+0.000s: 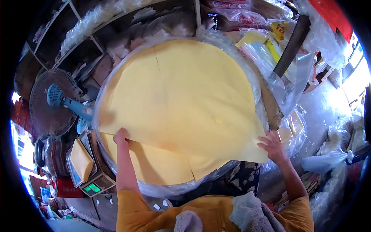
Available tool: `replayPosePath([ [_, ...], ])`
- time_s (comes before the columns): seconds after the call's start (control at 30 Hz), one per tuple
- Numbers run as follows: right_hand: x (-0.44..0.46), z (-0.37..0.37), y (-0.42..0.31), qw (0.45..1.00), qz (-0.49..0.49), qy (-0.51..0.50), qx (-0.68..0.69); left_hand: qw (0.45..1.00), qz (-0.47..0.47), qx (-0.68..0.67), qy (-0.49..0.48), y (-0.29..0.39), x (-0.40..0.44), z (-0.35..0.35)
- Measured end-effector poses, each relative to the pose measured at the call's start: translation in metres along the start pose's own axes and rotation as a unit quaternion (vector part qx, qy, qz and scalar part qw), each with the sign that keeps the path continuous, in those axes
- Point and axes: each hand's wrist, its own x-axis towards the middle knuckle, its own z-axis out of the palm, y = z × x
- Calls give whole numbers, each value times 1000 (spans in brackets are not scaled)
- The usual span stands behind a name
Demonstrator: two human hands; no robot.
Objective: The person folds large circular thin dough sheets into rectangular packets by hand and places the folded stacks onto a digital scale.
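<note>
Grey towel (253,212) nearest. Left hand (121,135) pinches yellow sheet (189,135) near worktop's (162,189) left edge; right hand's (273,146) fingers spread by corner overhanging near-right edge, grip unclear. Uneven pull could skew or crease it.

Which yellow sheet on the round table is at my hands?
The upper sheet, whose straight near edge runs from your left hand to your right hand; the lower sheet lies beneath it, partly shadowed.

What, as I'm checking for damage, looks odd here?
A dark line, possibly a slit, runs inward from the far edge of the yellow sheeting, interrupting its surface; small white scraps lie on the floor.
</note>
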Motion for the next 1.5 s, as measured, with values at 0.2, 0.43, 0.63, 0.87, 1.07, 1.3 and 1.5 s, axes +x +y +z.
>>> replayPosePath([
  [0.2, -45, 37, 16, 942, 192, -32, 275, 989, -56, 137, 28, 23, 20, -30],
  [0.43, -49, 65, 60, 851, 476, -26, 221, 982, -109, -103, -115, 66, 0, 2],
  [0.63, -31, 95, 62, 827, 423, 120, 351, 922, 180, 266, -218, 25, -40, 76],
  [0.87, -25, 95, 63, 854, 412, 74, 308, 630, 418, 640, -142, -9, -81, 94],
  [1.07, 18, 57, 12, 908, 415, 59, -9, 546, 494, 639, -222, -38, -159, 114],
  [1.3, 110, 97, -77, 985, 145, -87, -31, 520, 420, 672, -319, -42, -195, 124],
  [1.5, 106, 121, -72, 984, 135, -110, -17, 541, 465, 660, -238, -30, -102, 100],
])
